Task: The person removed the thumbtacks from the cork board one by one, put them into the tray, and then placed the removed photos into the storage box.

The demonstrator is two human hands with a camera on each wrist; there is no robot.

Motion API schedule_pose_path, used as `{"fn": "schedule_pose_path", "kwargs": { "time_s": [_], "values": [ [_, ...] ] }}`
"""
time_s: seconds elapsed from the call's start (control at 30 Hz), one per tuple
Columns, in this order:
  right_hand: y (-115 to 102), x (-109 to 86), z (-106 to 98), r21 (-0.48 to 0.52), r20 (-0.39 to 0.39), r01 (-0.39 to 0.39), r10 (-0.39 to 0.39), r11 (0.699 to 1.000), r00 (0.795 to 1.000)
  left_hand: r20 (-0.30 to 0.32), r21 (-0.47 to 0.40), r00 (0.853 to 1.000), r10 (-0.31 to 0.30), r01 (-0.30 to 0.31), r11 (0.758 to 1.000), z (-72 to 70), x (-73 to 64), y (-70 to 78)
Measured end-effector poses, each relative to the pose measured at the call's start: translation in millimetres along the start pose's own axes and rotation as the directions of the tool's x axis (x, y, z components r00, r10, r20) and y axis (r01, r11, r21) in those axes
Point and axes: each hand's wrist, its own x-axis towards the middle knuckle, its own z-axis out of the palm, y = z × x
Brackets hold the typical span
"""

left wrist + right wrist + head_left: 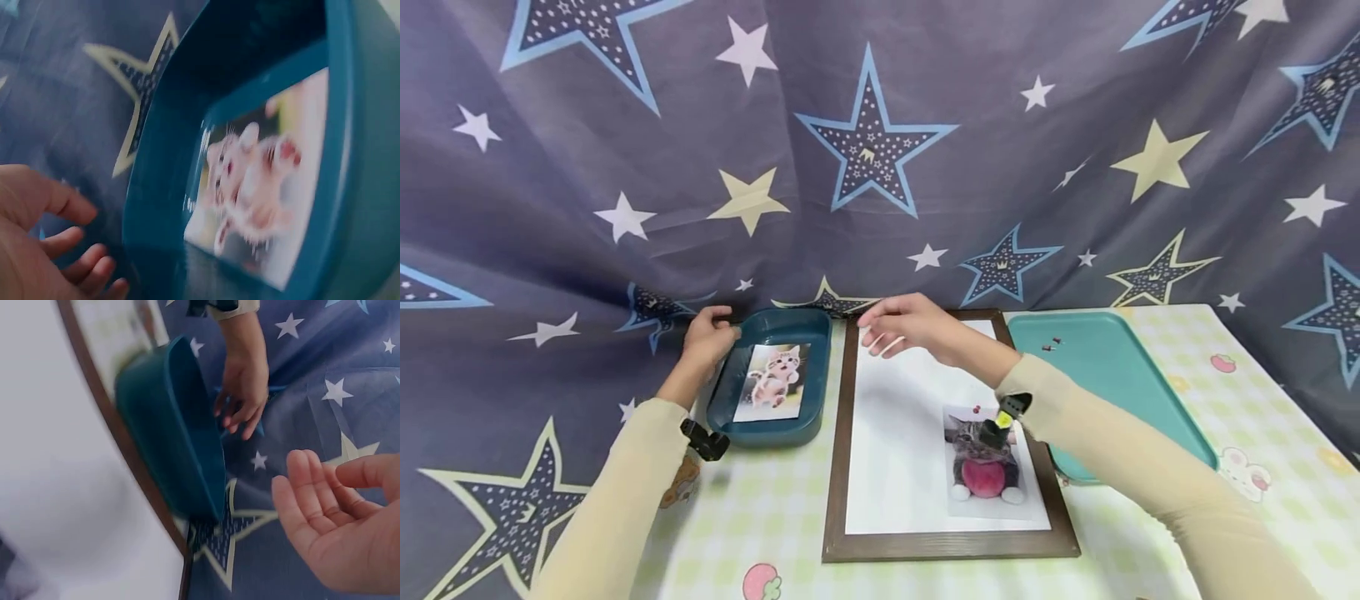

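A dark teal bin (815, 427) stands at the left with a kitten photo (772, 383) lying in it. My left hand (709, 340) is just outside the bin's left rim, its fingers loosely bent and holding nothing; the left wrist view shows the fingers (87, 265) close beside the wall. Over the far part of a brown-framed white board (895, 442) hovers my right hand (913, 323), also without anything in it, palm and fingers relaxed in the right wrist view. A grey cat photo (985, 475) lies on the board's lower right, with a red push pin (977, 409) near its top edge.
To the right of the board lies a green tray (1120, 375) with red push pins (1048, 347) near its far left corner. The right forearm crosses over the tray. A star-patterned curtain (865, 250) hangs right behind the checked tablecloth (767, 508).
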Motion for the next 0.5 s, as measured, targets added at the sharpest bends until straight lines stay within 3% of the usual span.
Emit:
{"fn": "schedule_pose_path", "kwargs": {
  "time_s": [0.07, 0.13, 0.23, 0.3, 0.4, 0.5],
  "values": [
    [6.6, -8.1, -7.0, -0.047, -0.031, 0.052, -0.053, 0.998, 0.998, -0.098, 0.008, 0.992, 0.080, -0.080, 0.997, 9.0, -7.4, 8.6],
    [12.5, -17.1, -14.3, -0.099, -0.052, 0.112, -0.118, 0.989, 0.992, -0.143, 0.024, 0.975, 0.169, -0.167, 0.986, 18.6, -15.3, 18.7],
    [21.3, -30.5, -25.1, -0.191, -0.067, 0.197, -0.213, 0.962, 0.975, -0.125, 0.051, 0.943, 0.308, -0.304, 0.951, 33.3, -30.8, 36.7],
    [27.7, -39.4, -31.8, -0.249, -0.064, 0.241, -0.264, 0.938, 0.962, -0.074, 0.062, 0.917, 0.391, -0.387, 0.920, 43.0, -43.7, 49.2],
    [38.2, -51.3, -40.6, -0.321, -0.057, 0.294, -0.328, 0.900, 0.943, 0.014, 0.039, 0.861, 0.509, -0.509, 0.860, 60.0, -64.0, 65.3],
    [47.0, -62.4, -48.2, -0.379, -0.059, 0.327, -0.376, 0.866, 0.925, 0.108, 0.033, 0.787, 0.608, -0.614, 0.789, 80.7, -82.8, 75.2]
  ]
}}
